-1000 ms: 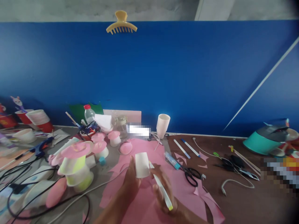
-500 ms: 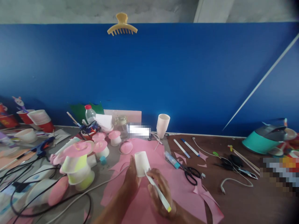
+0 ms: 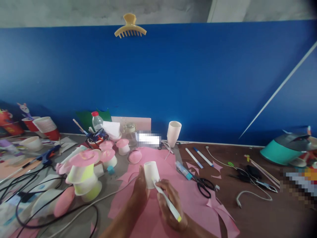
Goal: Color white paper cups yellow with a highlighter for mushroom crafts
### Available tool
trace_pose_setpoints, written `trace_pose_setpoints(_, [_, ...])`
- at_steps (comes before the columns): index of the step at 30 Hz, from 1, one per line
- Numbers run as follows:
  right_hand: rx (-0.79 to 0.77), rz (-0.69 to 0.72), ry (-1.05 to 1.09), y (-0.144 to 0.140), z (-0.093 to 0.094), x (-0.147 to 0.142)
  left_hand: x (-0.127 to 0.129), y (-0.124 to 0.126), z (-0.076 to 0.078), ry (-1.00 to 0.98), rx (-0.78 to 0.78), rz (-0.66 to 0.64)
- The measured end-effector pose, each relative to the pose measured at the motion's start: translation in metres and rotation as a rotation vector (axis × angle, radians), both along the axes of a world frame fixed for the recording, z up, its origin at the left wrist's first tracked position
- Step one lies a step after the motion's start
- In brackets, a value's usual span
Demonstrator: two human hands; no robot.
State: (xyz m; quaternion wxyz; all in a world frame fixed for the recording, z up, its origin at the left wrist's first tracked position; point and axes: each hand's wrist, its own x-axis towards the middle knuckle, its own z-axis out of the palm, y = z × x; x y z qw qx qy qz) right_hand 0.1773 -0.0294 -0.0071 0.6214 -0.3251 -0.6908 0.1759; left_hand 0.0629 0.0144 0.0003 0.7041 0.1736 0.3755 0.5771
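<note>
My left hand (image 3: 140, 186) is closed around a small white paper cup (image 3: 151, 172), tilted slightly, its mouth facing up and away. In my right hand (image 3: 169, 196) a white marker with a yellow end (image 3: 171, 206) is gripped like a pen. Its tip meets the lower right side of the cup. Whether a mark shows there is too fine to see. Both hands are above a large pink paper sheet (image 3: 163, 158) with cut edges. Right of the cup lie black-handled scissors (image 3: 205, 187) and a blue-and-clear cutter (image 3: 183, 170).
Cups with pink tops (image 3: 84, 158) stand on the left among black cables (image 3: 18, 215). Behind are a stack of paper cups (image 3: 47, 127), a glass jar (image 3: 129, 134) and stacked white cups (image 3: 174, 132). Markers (image 3: 194, 158) and a white cable (image 3: 255, 192) lie on the right.
The view has shifted slightly, so most things appear a little farther right. Both hands keep their hold, and the marker tip stays at the cup's side.
</note>
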Motion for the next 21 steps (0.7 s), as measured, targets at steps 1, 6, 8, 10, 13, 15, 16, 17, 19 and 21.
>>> trace_pose_setpoints(1, [-0.008, -0.011, 0.000, 0.000, -0.001, 0.000, 0.000, 0.000, 0.000, 0.005, 0.010, -0.005])
trace_pose_setpoints(6, [-0.005, -0.006, -0.010, 0.002, 0.002, 0.001, -0.001, 0.000, 0.002, -0.004, -0.023, 0.014])
trace_pose_setpoints(8, [-0.005, -0.002, -0.009, 0.002, 0.003, 0.001, 0.000, 0.000, 0.003, 0.002, -0.013, 0.035])
trace_pose_setpoints(10, [-0.023, -0.006, -0.003, 0.001, 0.004, 0.000, 0.000, 0.000, 0.004, 0.022, 0.003, 0.034])
trace_pose_setpoints(13, [-0.041, 0.004, -0.006, -0.001, 0.005, 0.000, 0.000, -0.001, 0.004, 0.045, 0.002, -0.015])
trace_pose_setpoints(15, [-0.033, 0.032, -0.032, -0.001, 0.006, 0.001, 0.001, -0.001, 0.004, 0.058, -0.002, -0.033])
trace_pose_setpoints(16, [-0.024, 0.046, -0.046, -0.001, 0.006, 0.001, 0.001, -0.001, 0.004, 0.060, -0.006, -0.033])
trace_pose_setpoints(17, [-0.015, 0.052, -0.049, -0.001, 0.006, 0.001, 0.001, 0.000, 0.005, 0.057, -0.010, -0.035])
trace_pose_setpoints(19, [-0.012, 0.034, -0.031, -0.001, 0.005, 0.002, 0.001, -0.001, 0.009, 0.027, -0.028, -0.020])
trace_pose_setpoints(21, [-0.042, 0.005, 0.001, -0.001, 0.004, 0.001, 0.001, -0.001, 0.013, -0.011, -0.058, 0.008])
